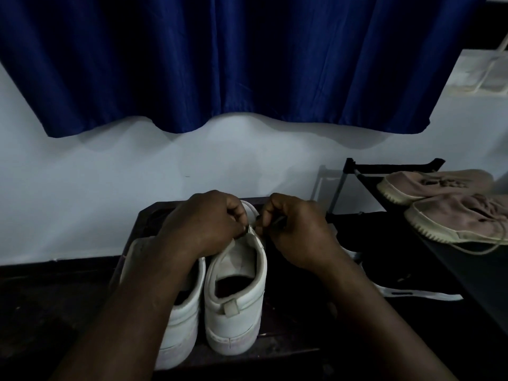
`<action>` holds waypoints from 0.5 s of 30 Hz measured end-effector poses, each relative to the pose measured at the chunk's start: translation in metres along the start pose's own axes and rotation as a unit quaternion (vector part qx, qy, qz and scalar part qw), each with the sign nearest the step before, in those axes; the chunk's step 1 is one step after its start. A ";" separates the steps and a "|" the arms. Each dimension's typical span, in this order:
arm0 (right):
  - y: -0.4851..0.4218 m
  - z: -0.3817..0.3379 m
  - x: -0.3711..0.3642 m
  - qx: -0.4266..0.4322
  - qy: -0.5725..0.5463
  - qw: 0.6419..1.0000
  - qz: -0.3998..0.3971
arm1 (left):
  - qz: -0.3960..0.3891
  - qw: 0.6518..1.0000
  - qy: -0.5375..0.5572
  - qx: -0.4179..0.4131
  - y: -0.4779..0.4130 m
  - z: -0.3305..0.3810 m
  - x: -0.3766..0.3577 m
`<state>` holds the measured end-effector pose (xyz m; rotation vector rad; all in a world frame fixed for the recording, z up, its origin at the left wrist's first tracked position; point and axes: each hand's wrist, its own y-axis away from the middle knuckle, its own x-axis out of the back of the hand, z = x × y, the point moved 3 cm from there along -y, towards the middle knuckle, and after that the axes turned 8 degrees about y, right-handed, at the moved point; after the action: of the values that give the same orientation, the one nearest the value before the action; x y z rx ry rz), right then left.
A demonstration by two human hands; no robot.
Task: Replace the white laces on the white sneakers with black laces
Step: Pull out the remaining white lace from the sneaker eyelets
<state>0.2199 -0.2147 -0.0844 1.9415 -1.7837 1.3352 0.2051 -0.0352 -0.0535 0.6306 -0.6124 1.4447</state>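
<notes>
Nearest, two white sneakers (233, 298) side by side, heels toward the camera, light and soft-walled, likely best steadied at the collar; farther up the right shoe, left hand (203, 224) and right hand (294, 229) pinching a thin limp lace (251, 209), probably best gripped near its stiff tip.

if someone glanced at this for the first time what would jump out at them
Most likely the two hands at centre, the left hand and right hand, pinching at the front of the right-hand one of two white sneakers standing heel-to-camera on a dark surface. Above them a big deep-blue curtain fills the upper half against a pale wall. At the right edge, a pair of pinkish shoes rests on a black rack.
</notes>
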 end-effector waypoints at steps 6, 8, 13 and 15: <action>-0.002 0.014 -0.010 -0.091 -0.051 0.995 0.014 | 0.009 1.000 -0.009 -0.003 0.000 0.002 -0.001; -0.004 0.018 -0.013 -0.115 -0.068 0.991 0.005 | 0.013 1.000 -0.016 0.001 0.000 0.002 -0.002; -0.002 0.014 -0.013 -0.074 -0.066 0.995 0.007 | 0.013 0.999 -0.034 0.010 -0.001 0.003 -0.003; -0.001 0.010 -0.011 -0.045 -0.034 0.998 0.016 | 0.014 0.999 -0.042 0.010 -0.001 0.003 -0.003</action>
<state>0.2272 -0.2138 -0.0973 1.9406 -1.8779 1.1903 0.2062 -0.0395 -0.0535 0.7035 -0.6756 1.4571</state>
